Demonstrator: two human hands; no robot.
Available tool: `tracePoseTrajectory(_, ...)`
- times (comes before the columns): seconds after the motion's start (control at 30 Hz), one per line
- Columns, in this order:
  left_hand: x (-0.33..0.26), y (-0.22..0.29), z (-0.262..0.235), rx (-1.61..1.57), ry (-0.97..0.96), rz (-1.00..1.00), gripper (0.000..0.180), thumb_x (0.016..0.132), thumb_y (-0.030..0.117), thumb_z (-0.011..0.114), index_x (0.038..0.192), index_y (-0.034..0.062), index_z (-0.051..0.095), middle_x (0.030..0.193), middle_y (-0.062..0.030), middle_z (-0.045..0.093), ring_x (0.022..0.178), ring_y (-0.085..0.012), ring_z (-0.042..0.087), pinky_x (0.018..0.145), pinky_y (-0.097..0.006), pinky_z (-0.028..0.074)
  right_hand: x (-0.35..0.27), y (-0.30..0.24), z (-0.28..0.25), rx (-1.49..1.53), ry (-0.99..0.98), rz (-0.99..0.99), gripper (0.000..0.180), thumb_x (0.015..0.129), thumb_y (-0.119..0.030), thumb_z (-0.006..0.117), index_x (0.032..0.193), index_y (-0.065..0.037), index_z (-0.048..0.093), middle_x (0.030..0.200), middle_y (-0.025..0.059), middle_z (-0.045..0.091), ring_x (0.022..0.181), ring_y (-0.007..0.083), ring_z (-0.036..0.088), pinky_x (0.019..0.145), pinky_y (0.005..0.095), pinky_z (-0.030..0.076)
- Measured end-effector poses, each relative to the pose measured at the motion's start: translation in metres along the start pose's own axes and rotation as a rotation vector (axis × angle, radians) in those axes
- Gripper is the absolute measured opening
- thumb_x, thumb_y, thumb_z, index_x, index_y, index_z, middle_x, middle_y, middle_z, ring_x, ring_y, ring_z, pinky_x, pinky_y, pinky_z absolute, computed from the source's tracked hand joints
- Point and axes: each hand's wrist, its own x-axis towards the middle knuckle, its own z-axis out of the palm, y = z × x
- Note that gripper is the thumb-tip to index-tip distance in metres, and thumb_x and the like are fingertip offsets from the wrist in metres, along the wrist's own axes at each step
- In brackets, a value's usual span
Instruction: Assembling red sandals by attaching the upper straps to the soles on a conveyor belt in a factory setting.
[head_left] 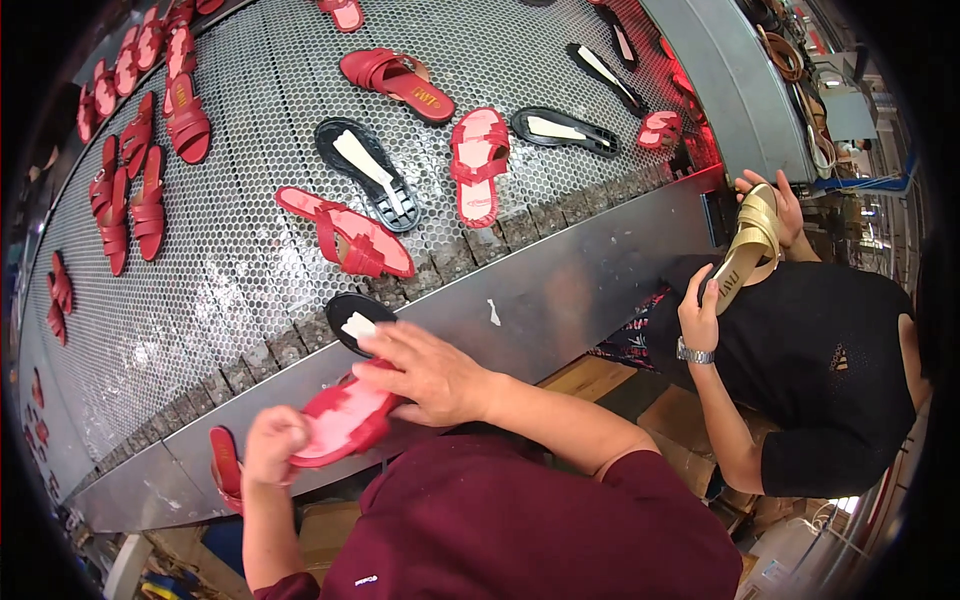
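My left hand (274, 443) is closed on one end of a red sandal upper (345, 420), whose pale pink, rough-edged face is turned up. At its other end, my right hand (440, 378) has its fingers wrapped over the edge; both hands blur slightly. Just beyond the right fingertips is a black sole (348, 312) with a white strip, partly hidden by that hand. Whether the fingers touch this sole I cannot tell. Farther onto the metal mesh conveyor (250, 130) lie a red upper (345, 232) and a black sole (366, 170).
More red sandals (187, 120) lie along the conveyor's left side. Another red upper (480, 165) and black sole (565, 132) lie ahead. By the metal side rail (540, 300), a red sandal (226, 465) sits near my left arm. At right, a co-worker (830, 370) holds a gold sandal (750, 245).
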Motion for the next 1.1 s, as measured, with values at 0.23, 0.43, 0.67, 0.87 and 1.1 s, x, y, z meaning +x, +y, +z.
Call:
tracePoseTrajectory(0.23, 0.039, -0.018, 0.081, -0.433, -0.259, -0.216, 0.027, 0.091, 0.024, 0.063, 0.092, -0.0024, 0.058, 0.082, -0.0207, 0.067, 0.053, -0.0229, 0.062, 0.044, -0.031, 0.051, -0.092, 0.001, -0.013, 0.190, 0.068, 0.234, 0.054, 0.072, -0.013, 0.076, 0.123, -0.009, 0.059, 0.124, 0.0150, 0.056, 0.105, 0.0324, 0.060, 0.088, 0.0413, 0.051)
tracePoseTrajectory(0.43, 0.106, -0.038, 0.076, 0.824, 0.424, 0.159, 0.065, 0.083, 0.033, 0.073, 0.131, -0.0045, 0.050, 0.107, -0.0159, 0.063, 0.102, -0.0270, 0.060, 0.089, -0.037, 0.048, -0.150, 0.025, -0.025, 0.183, 0.261, 0.399, 0.031, 0.080, -0.012, 0.068, 0.110, -0.005, 0.062, 0.095, 0.0150, 0.069, 0.093, 0.0322, 0.067, 0.080, 0.0371, 0.052)
tracePoseTrajectory(0.67, 0.156, -0.067, 0.067, 1.437, 0.647, 0.238, 0.055, 0.077, 0.032, 0.075, 0.116, -0.0041, 0.061, 0.128, -0.0229, 0.053, 0.122, -0.0378, 0.047, 0.105, -0.044, 0.036, -0.207, 0.045, -0.043, 0.548, 0.272, 0.958, 0.024, 0.088, -0.007, 0.064, 0.110, -0.002, 0.059, 0.095, 0.0097, 0.069, 0.085, 0.0175, 0.066, 0.079, 0.0319, 0.050)
tracePoseTrajectory(0.87, 0.165, -0.077, 0.082, 0.440, 0.502, 0.285, 0.019, 0.089, 0.020, 0.067, 0.093, 0.0037, 0.058, 0.098, -0.0078, 0.064, 0.092, -0.0184, 0.060, 0.083, -0.030, 0.046, -0.235, 0.069, -0.038, 0.931, 0.484, 1.095, 0.024, 0.092, 0.000, 0.057, 0.116, -0.001, 0.055, 0.089, 0.0063, 0.065, 0.080, 0.0123, 0.062, 0.074, 0.0284, 0.051)
tracePoseTrajectory(1.1, 0.164, -0.070, 0.126, -0.465, 0.204, 0.162, 0.039, 0.100, 0.018, 0.045, 0.135, 0.0009, 0.044, 0.112, -0.0145, 0.063, 0.103, -0.0264, 0.062, 0.092, -0.041, 0.050, -0.213, 0.062, -0.060, 1.125, 0.482, 1.014, 0.030, 0.093, 0.002, 0.054, 0.122, 0.000, 0.052, 0.102, 0.0093, 0.066, 0.086, 0.0163, 0.065, 0.077, 0.0314, 0.054)
